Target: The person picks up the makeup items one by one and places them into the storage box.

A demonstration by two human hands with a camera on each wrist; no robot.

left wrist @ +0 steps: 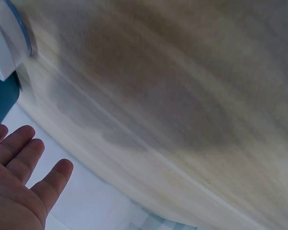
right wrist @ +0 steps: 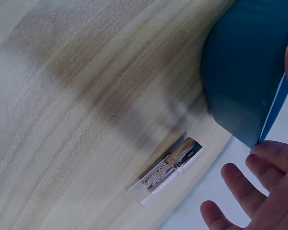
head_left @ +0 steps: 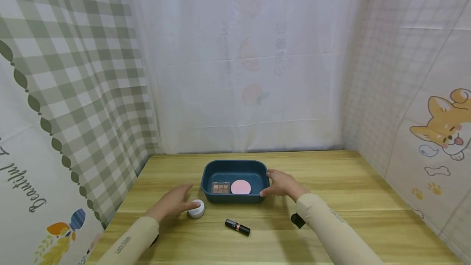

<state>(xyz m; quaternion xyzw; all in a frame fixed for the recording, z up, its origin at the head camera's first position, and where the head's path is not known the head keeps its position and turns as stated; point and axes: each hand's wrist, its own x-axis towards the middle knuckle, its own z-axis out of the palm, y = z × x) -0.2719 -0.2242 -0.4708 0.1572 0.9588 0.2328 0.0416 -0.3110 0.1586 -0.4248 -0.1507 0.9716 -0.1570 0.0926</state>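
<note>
A dark blue rectangular box point(head_left: 235, 198) holds an eyeshadow palette point(head_left: 220, 187) and a pink round disc point(head_left: 241, 187). My right hand point(head_left: 282, 184) touches its right end, thumb at the near corner and index finger at the far one; its other fingers extend loosely in the right wrist view. My left hand point(head_left: 173, 201) is left of the box, fingers spread, with the thumb over a small white jar point(head_left: 196, 211). Jar point(left wrist: 10, 38) and box point(left wrist: 3, 98) are partly cut off in the left wrist view.
A black lipstick tube point(head_left: 237, 227) with a rose-gold band lies in front of the box. In the right wrist view, a clear-capped tube point(right wrist: 165, 171) lies beside the box. Cloth curtains point(head_left: 239, 72) surround the wooden table point(head_left: 349, 199).
</note>
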